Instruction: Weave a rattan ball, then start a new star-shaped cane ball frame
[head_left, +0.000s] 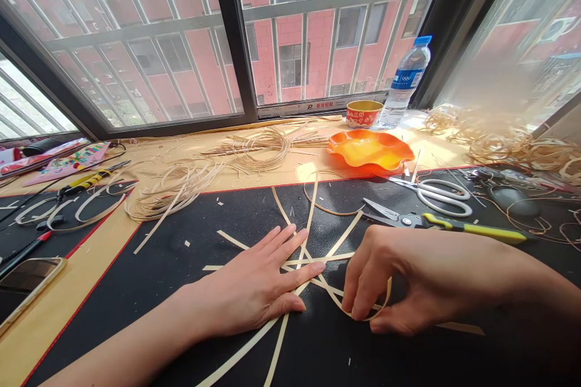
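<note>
On a black mat (163,278), several pale flat bamboo strips (345,236) cross one another in a star shape. My left hand (272,278) lies flat over the crossing, fingers spread, pressing the strips to the mat. To its right, my right hand (385,284) is closed, its fingers and thumb pinching a thin bamboo strip (389,293) that bends up in a curve between them. The middle of the crossing is partly hidden under my left hand.
Beyond my right hand lie yellow-black shears (472,230) and white-handled scissors (445,196). An orange wavy dish (370,151), a red tin (364,115) and a water bottle (403,84) stand near the window. Coiled strips (175,190) lie back left; a phone (29,284) is at left.
</note>
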The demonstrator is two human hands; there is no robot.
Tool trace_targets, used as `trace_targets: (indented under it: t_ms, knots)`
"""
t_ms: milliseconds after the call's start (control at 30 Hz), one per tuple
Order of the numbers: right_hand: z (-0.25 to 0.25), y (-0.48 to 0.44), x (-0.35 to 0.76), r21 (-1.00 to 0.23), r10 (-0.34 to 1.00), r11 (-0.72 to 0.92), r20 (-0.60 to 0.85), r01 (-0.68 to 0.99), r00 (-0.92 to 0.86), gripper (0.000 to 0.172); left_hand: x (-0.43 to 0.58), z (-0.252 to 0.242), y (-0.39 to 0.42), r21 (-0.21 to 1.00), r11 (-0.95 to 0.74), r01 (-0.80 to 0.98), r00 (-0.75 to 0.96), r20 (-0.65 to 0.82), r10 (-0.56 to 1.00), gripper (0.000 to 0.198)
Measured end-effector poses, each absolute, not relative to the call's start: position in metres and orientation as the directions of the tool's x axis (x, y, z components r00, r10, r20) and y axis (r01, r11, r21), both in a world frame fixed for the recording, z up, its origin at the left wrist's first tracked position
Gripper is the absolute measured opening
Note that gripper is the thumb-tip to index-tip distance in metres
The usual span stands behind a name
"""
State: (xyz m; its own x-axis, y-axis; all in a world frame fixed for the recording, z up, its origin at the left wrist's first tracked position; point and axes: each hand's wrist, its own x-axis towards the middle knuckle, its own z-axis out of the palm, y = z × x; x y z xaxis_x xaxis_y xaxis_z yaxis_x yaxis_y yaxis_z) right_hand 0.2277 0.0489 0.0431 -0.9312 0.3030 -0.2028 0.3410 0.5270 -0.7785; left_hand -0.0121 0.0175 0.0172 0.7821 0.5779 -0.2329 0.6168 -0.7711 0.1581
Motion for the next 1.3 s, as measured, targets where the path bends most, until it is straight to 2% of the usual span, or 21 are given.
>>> trace_targets:
  t_ms: [167, 533, 767, 1300]
  knots:
    - [0.043, 0.050, 0.226, -0.790, 0.286, 0.521, -0.197, 0.325, -0.938, 0.020, -0.013, 0.014, 0.019, 0.161, -0.777, 0.609, 0.790, -0.203, 0.578, 0.056]
    - [0.045, 0.048, 0.226, -0.791, 0.316, 0.511, -0.193, 0.337, -0.929, 0.015, -0.012, 0.019, 0.018, 0.211, -0.770, 0.602, 0.797, -0.214, 0.565, 0.045]
    - [0.045, 0.041, 0.229, -0.752, 0.349, 0.492, -0.292, 0.439, -0.891, 0.013, -0.011, 0.020, 0.018, 0.191, -0.770, 0.608, 0.792, -0.207, 0.574, 0.047]
    - [0.045, 0.033, 0.230, -0.715, 0.308, 0.588, -0.235, 0.378, -0.922, 0.015, -0.012, 0.022, 0.017, 0.222, -0.768, 0.601, 0.798, -0.213, 0.563, 0.046]
